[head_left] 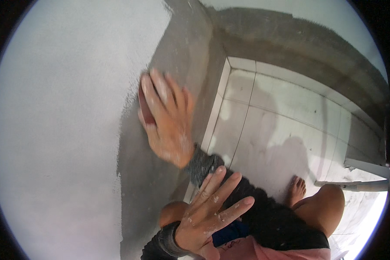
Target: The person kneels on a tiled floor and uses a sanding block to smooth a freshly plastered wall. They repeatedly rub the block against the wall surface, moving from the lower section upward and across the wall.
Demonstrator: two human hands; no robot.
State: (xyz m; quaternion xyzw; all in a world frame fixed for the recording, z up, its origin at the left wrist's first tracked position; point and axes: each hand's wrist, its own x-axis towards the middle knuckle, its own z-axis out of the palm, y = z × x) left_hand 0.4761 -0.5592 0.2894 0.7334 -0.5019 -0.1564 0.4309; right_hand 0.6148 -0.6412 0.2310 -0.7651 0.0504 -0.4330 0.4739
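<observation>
My right hand [167, 119] is closed on a flat reddish-brown pad [145, 112], mostly hidden under my fingers, against the grey band [136, 190] of the wall beside the ragged edge of a white area [60, 108]. Its dark sleeve runs down to the lower right. My left hand [212, 210] is open, fingers spread, below the right hand and over that sleeve, holding nothing. Pale dust or paint specks mark both hands.
A corner of the grey-banded wall has white tile skirting [286, 80] along a tiled floor [277, 121] with shadows on it. My bare foot [297, 193] and bent knee are at lower right, near a pale pipe [364, 185] and a white ledge at the right edge.
</observation>
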